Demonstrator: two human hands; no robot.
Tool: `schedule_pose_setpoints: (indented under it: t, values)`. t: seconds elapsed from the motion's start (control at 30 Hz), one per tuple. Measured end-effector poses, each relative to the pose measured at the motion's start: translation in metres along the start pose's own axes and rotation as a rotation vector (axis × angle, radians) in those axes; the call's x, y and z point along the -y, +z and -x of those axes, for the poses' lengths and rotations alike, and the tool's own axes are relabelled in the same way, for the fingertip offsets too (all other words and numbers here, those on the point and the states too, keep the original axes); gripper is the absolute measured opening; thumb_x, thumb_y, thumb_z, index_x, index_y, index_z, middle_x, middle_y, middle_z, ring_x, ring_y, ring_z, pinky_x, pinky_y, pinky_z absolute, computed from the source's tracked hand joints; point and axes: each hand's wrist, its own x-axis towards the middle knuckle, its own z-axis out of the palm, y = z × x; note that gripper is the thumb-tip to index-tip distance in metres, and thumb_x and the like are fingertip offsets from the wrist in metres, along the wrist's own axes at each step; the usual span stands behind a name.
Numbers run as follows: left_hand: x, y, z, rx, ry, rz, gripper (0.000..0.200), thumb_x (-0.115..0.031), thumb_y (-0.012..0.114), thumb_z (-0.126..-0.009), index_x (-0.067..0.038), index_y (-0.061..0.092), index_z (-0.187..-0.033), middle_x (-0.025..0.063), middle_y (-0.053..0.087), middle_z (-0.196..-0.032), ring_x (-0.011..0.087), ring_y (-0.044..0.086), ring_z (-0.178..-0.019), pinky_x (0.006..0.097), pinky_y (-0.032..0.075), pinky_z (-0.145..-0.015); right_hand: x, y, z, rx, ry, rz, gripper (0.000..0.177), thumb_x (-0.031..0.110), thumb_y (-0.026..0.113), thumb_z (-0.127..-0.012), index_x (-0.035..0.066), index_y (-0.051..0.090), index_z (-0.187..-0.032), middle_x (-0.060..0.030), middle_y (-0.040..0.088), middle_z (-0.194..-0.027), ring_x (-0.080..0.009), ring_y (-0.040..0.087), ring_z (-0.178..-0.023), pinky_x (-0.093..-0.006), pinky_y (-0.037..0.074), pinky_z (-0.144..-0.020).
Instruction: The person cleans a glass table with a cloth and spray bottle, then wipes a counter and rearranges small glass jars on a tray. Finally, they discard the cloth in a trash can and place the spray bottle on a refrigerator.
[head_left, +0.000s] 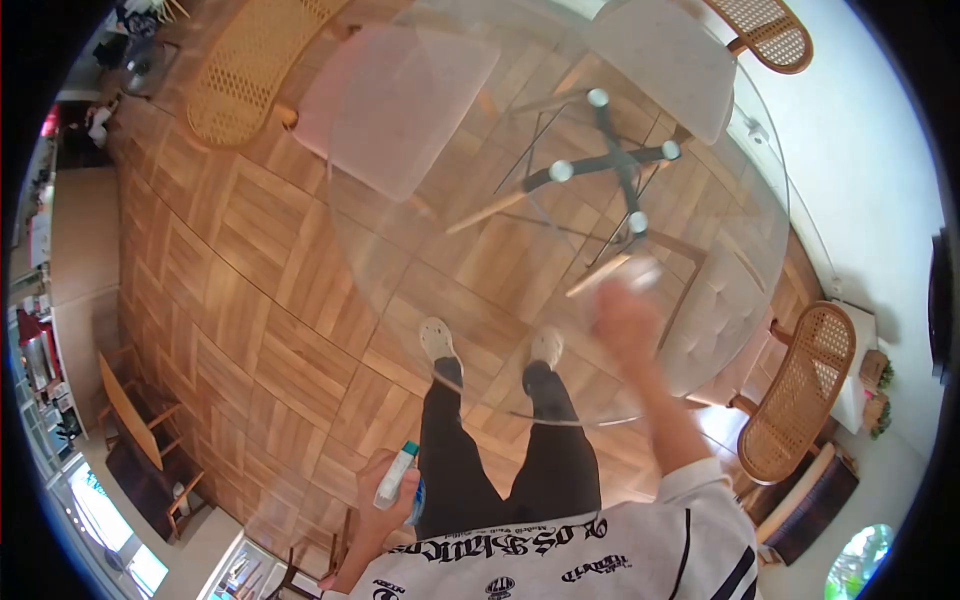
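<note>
My left hand (374, 500) is closed around a spray bottle (397, 476) with a white head, a teal tip and a bit of blue body showing below. It is held low, beside my left thigh. My right hand (628, 318), smeared by motion, reaches out over the round glass table (400, 255). A whitish cloth (643, 272) shows blurred at its fingers, at or just above the glass. Through the clear top I see the dark cross-shaped base (622, 160) with round pale pads and wooden legs.
Cane-backed chairs stand around the table: one (240, 75) at upper left, one (765, 35) at upper right, another (800, 390) at right. A tufted seat (715, 315) shows beneath the glass. A wooden chair (150, 440) is at far left. My shoes (437, 338) are near the table's edge.
</note>
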Motion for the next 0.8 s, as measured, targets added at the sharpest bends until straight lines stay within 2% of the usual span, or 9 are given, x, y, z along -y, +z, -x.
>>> schedule_pose_setpoints:
  t: [0.13,0.33,0.4,0.47,0.53,0.6,0.67,0.77,0.8]
  values:
    - [0.039,-0.047,-0.004,-0.048,0.008,-0.041,0.024,-0.021,0.065,-0.085,0.002,0.062,-0.08,0.0145,0.057,-0.073,0.0299,0.056,-0.068,0.0374,0.044,-0.062,-0.016,-0.042,-0.148,-0.349,0.394,-0.029,0.017,0.021,0.049,-0.095,0.006,0.059,-0.094,-0.0149,0.065,-0.082,-0.0345,0.067,-0.076,-0.045,0.052,-0.061]
    - [0.093,-0.109,-0.001,-0.105,-0.027,-0.012,0.025,-0.022,0.063,-0.086,0.002,0.062,-0.08,0.0151,0.057,-0.074,0.0303,0.057,-0.068,0.0386,0.044,-0.06,0.214,0.011,-0.062,-0.09,-0.677,0.024,0.013,0.015,0.057,-0.08,0.007,0.053,-0.089,-0.0105,0.057,-0.083,-0.0289,0.062,-0.073,-0.0432,0.051,-0.059]
    - [0.11,-0.126,0.0,-0.111,-0.109,0.022,0.024,-0.022,0.063,-0.086,0.002,0.062,-0.08,0.0151,0.057,-0.074,0.0304,0.057,-0.068,0.0388,0.044,-0.06,0.214,0.031,0.003,0.028,-0.672,-0.24,0.015,0.016,0.06,-0.078,0.009,0.055,-0.09,-0.0118,0.058,-0.086,-0.03,0.063,-0.075,-0.0439,0.051,-0.057]
    - [0.116,-0.136,-0.006,-0.114,-0.081,0.026,0.024,-0.021,0.063,-0.086,0.002,0.062,-0.08,0.0154,0.056,-0.074,0.0303,0.056,-0.067,0.0387,0.044,-0.06,0.154,0.027,0.011,-0.079,-0.496,0.064,0.013,0.017,0.062,-0.08,0.011,0.056,-0.089,-0.0112,0.06,-0.084,-0.0287,0.063,-0.069,-0.0438,0.05,-0.053]
    - [0.123,-0.14,-0.01,-0.115,-0.054,0.026,0.023,-0.02,0.064,-0.086,0.002,0.061,-0.08,0.0155,0.056,-0.074,0.0301,0.056,-0.067,0.0385,0.043,-0.06,0.11,-0.001,-0.041,-0.051,0.155,-0.007,0.01,0.02,0.056,-0.092,0.011,0.054,-0.087,-0.0136,0.06,-0.072,-0.0343,0.062,-0.062,-0.0463,0.048,-0.052]
    - [0.13,-0.137,-0.016,-0.11,-0.016,0.022,0.023,-0.019,0.064,-0.085,0.003,0.061,-0.08,0.0156,0.056,-0.074,0.0298,0.056,-0.067,0.0383,0.043,-0.06,0.078,-0.008,-0.112,-0.394,0.252,0.112,0.017,0.023,0.048,-0.096,0.009,0.052,-0.087,-0.0162,0.062,-0.073,-0.0381,0.062,-0.064,-0.0476,0.046,-0.052]
    - [0.122,-0.133,-0.024,-0.069,-0.047,0.008,0.023,-0.019,0.064,-0.085,0.003,0.061,-0.08,0.0157,0.056,-0.075,0.0297,0.056,-0.067,0.038,0.043,-0.061,0.115,-0.019,-0.171,-0.188,0.369,-0.018,0.019,0.027,0.048,-0.095,0.009,0.053,-0.098,-0.0184,0.066,-0.082,-0.0394,0.064,-0.07,-0.0525,0.048,-0.059]
    - [0.104,-0.127,-0.032,-0.033,-0.07,-0.011,0.022,-0.018,0.064,-0.086,0.004,0.061,-0.083,0.0159,0.056,-0.076,0.0295,0.056,-0.068,0.0375,0.043,-0.062,0.207,0.033,-0.129,-0.151,-0.326,-0.445,0.008,0.014,0.049,-0.094,0.01,0.055,-0.09,-0.0077,0.059,-0.083,-0.027,0.064,-0.078,-0.04,0.049,-0.058]
    - [0.1,-0.125,-0.035,-0.041,-0.068,-0.007,0.022,-0.018,0.064,-0.086,0.004,0.062,-0.084,0.016,0.056,-0.076,0.0294,0.056,-0.068,0.0374,0.044,-0.062,0.234,0.028,-0.093,-0.096,-0.504,-0.234,0.004,0.013,0.053,-0.09,0.01,0.056,-0.091,-0.007,0.057,-0.084,-0.0242,0.063,-0.078,-0.0372,0.049,-0.058]
